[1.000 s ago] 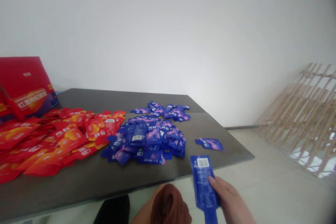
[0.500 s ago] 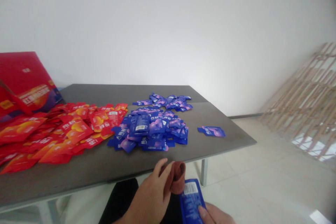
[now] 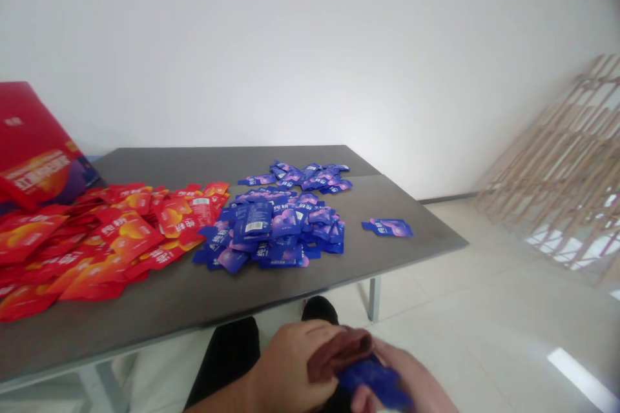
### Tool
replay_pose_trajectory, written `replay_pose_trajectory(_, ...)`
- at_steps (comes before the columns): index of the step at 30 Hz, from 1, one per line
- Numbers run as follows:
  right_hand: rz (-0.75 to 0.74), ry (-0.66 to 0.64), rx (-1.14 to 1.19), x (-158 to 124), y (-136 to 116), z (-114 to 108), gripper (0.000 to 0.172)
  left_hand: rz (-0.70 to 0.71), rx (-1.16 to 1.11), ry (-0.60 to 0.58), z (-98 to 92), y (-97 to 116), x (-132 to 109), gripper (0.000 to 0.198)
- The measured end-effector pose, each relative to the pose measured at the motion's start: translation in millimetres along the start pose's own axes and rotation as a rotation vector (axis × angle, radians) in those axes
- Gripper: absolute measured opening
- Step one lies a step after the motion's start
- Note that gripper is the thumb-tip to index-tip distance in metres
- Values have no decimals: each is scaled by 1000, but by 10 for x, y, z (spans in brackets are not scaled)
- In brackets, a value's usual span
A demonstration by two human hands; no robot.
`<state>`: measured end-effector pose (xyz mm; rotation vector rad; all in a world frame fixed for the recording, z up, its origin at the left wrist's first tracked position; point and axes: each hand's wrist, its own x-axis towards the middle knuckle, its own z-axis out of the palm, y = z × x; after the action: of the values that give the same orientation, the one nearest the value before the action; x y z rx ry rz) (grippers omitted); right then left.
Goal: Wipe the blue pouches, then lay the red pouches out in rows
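My left hand (image 3: pixel 290 361) is closed around a reddish-brown rolled strip (image 3: pixel 341 350), low in the view in front of the table. My right hand (image 3: pixel 411 371) grips a blue pouch (image 3: pixel 372 379), which is blurred by motion. The strip lies right against the pouch's upper end; whether it enters the pouch I cannot tell. Beyond my hands, a pile of blue pouches (image 3: pixel 256 226) rests on the dark table (image 3: pixel 169 300). One single blue pouch (image 3: pixel 388 227) lies apart near the right edge.
Red-orange pouches (image 3: pixel 130 232) are heaped on the left side of the table, before a red box (image 3: pixel 39 142). A smaller group of blue pouches (image 3: pixel 310 175) lies further back. A wooden lattice (image 3: pixel 557 161) leans at the right. My legs (image 3: pixel 225 358) are under the table edge.
My hands have come together and shifted right, bringing the rolled strip and the pouch closer. The pouch has tilted from upright to slanting. The view has shifted slightly.
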<state>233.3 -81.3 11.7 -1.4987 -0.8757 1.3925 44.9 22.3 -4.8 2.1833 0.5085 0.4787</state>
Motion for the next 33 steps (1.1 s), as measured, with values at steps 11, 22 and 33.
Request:
replay_pose_trajectory(11,-144,-53,219,78,88,120,60,-329,-986,-47,147,55,48,34)
replay_pose_trajectory(22,-20,444,505,226,135,139,52,-415,-745,288,71,115,-14,43)
replay_pose_trajectory(33,-103,478,126,292,89,205,64,69,506,-122,456,-95,-7,21)
